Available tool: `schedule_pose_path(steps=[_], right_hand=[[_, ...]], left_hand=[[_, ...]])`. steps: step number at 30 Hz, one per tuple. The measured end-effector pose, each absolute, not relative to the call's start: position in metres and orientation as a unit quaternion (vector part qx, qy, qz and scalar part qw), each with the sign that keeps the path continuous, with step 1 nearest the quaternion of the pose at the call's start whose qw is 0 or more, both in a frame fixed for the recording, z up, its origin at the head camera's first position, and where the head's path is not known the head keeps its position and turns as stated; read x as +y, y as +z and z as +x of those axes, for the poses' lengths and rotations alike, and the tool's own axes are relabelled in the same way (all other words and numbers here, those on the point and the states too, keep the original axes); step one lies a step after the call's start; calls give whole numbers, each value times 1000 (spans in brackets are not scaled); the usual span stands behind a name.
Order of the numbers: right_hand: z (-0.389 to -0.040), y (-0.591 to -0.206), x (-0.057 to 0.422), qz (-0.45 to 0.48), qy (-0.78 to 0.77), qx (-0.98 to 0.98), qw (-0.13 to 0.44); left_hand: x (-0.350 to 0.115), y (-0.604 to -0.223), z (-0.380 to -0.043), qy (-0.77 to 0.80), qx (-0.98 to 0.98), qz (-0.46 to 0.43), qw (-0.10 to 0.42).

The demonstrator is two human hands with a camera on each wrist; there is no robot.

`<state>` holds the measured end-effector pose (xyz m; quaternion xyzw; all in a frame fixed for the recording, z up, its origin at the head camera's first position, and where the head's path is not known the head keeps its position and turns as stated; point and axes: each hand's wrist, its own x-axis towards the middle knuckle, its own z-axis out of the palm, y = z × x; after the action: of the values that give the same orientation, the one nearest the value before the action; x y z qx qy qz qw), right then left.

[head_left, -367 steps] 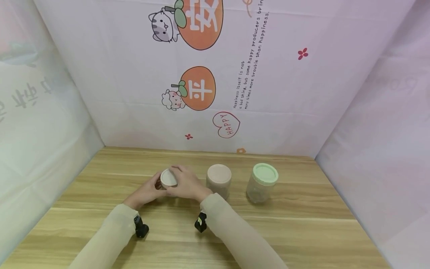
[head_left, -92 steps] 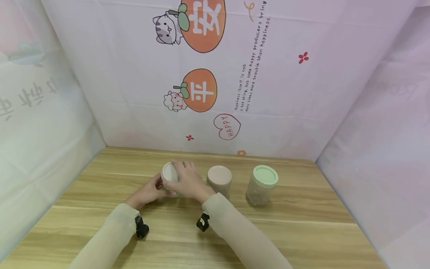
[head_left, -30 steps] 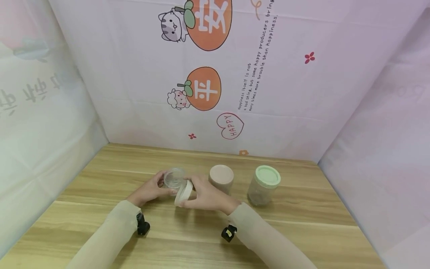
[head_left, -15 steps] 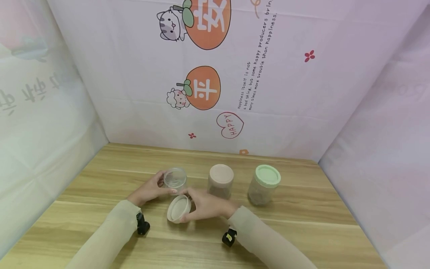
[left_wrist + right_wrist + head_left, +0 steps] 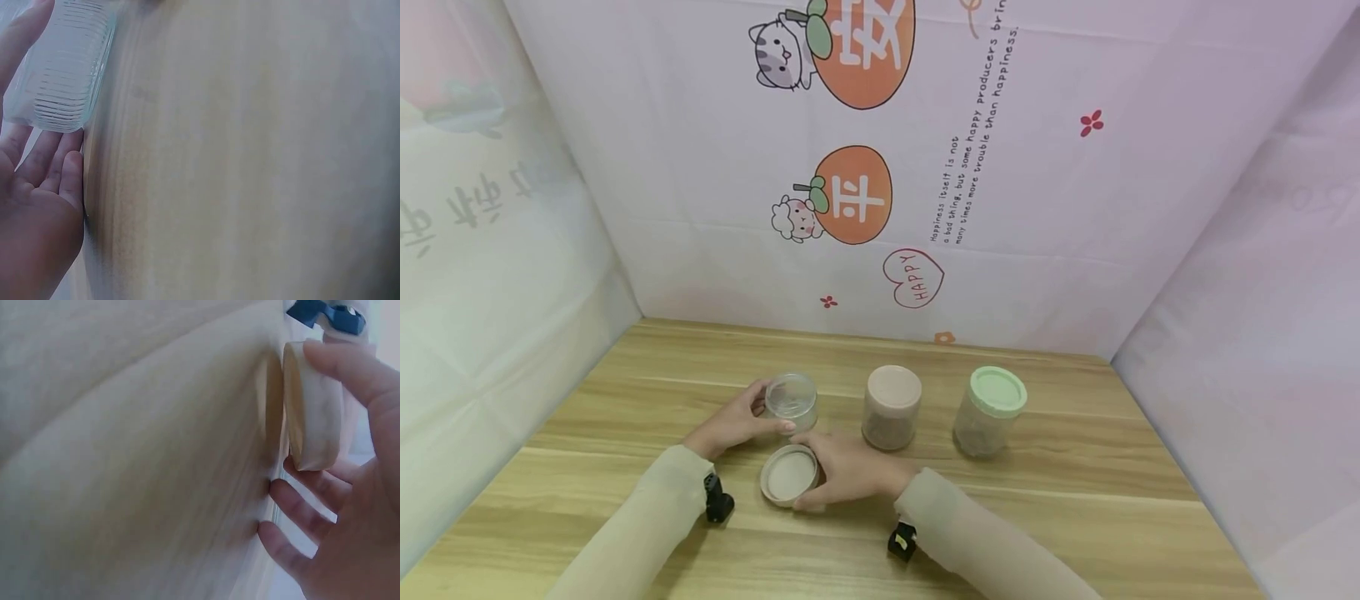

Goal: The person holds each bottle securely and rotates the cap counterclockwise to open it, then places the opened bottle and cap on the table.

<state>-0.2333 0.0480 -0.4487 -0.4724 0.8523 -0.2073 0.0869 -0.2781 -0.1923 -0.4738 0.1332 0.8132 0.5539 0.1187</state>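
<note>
My left hand (image 5: 737, 425) grips a clear jar (image 5: 792, 402) on the wooden table, thumb in front and fingers behind. The jar's mouth is uncovered. The left wrist view shows the ribbed clear wall of this jar (image 5: 65, 75) beside the thumb. In front of the jar, my right hand (image 5: 853, 471) holds a round off-white lid (image 5: 789, 477) by its edge, a raised rim around its recessed face turned upward. In the right wrist view the lid (image 5: 320, 415) sits between thumb and fingers, close over the tabletop, with the lower fingertips (image 5: 270, 532) at the wood.
To the right stand a jar with a pinkish lid (image 5: 893, 388) and, farther right, one with a green lid (image 5: 997, 392). White printed cloth (image 5: 1000, 275) closes off the back and both sides of the wooden table (image 5: 1075, 500).
Earlier both hands were on the lidded jar. The off-white lid has since come off, tipped over, and moved down toward the table in front. The left hand has stayed on the jar.
</note>
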Motion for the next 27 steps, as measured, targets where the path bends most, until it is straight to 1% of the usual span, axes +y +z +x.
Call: schedule_pose_path(steps=[2,10,22,27], right_hand=[[-232,-450,45,-462,-184,864,76],[-226,-449,38,-419,-159,891,70],[-222,-453,28,-413,-143,899,4],[-223,-452,28,-405,-145,903,15]], left_hand=[[-193,-474,-279,552,816,129,116],[-192,-473,-276,561,808,140,116],[-191,-472,-277,559,809,135,118],[-190,-472,-276,557,812,130,120]])
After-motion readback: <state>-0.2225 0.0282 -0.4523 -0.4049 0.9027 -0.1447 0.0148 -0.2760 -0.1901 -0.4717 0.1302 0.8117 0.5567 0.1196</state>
